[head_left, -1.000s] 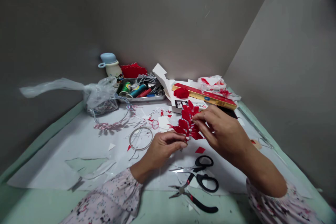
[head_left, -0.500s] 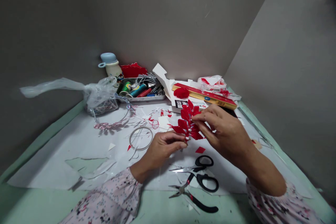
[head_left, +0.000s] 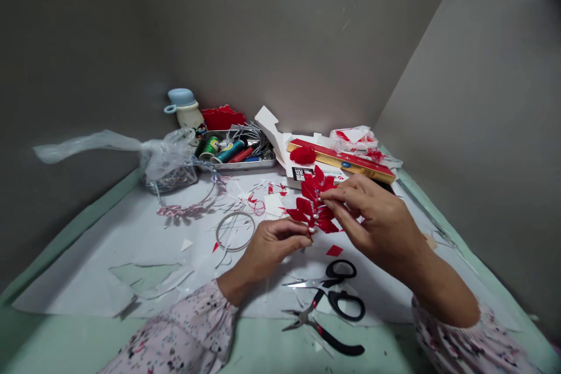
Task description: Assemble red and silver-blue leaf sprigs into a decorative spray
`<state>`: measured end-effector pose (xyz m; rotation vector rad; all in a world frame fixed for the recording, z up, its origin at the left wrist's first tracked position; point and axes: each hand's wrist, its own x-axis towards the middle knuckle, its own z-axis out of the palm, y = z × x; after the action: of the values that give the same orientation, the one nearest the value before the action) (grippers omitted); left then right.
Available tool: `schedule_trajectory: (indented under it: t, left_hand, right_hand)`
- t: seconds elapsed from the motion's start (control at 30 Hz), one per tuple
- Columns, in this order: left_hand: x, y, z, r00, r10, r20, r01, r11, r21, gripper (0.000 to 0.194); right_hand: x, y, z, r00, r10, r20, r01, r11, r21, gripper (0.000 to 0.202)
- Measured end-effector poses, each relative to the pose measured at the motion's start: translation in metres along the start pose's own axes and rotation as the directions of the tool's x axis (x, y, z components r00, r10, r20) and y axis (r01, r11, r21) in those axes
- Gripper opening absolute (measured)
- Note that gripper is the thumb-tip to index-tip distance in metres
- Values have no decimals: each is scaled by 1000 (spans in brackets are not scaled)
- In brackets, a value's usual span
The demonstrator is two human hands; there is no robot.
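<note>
A red petalled ornament (head_left: pixel 325 221) with white pearl beads is held upright above the paper-covered table. My left hand (head_left: pixel 274 245) pinches its lower end between thumb and fingers. At its right side, my right hand (head_left: pixel 372 210) is closed, with thumb and index fingertips on the middle of the ornament near a bead. Below the hands lie black-handled scissors (head_left: pixel 346 304), and nearer the table's front edge are pliers (head_left: pixel 335 342) with black and red handles. A small red diamond-shaped piece (head_left: pixel 334 250) rests just above the scissors.
A metal tray (head_left: pixel 236 165) holds thread spools and wire. Beside it are a bottle (head_left: pixel 186 114), a plastic bag (head_left: pixel 164 158) and a beaded hoop (head_left: pixel 184 210). A wire ring (head_left: pixel 235 231) lies left of my hands. Behind them is a long red-and-gold box (head_left: pixel 346 160).
The ornament has tilted very slightly between my hands. Both hands keep nearly the same place and grip.
</note>
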<state>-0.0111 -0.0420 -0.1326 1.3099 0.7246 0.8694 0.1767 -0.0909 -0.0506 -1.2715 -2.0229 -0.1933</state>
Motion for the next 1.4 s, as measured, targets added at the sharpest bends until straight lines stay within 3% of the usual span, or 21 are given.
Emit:
schedule_trajectory:
  t: [0.4, 0.9, 1.4]
  left_hand:
    - [1, -1, -1, 1000, -17, 1, 17, 1000, -2, 9]
    - [-1, -3, -1, 999, -8, 36, 5, 997, 71, 10]
    - [-2, -2, -2, 1000, -15, 17, 13, 996, 85, 10]
  right_hand:
    - [2, 2, -12, 997, 54, -61, -55, 998, -7, 10]
    - [1, 3, -4, 994, 20, 106, -20, 1000, -1, 13]
    - [1, 2, -4, 993, 16, 114, -17, 1000, 11, 14]
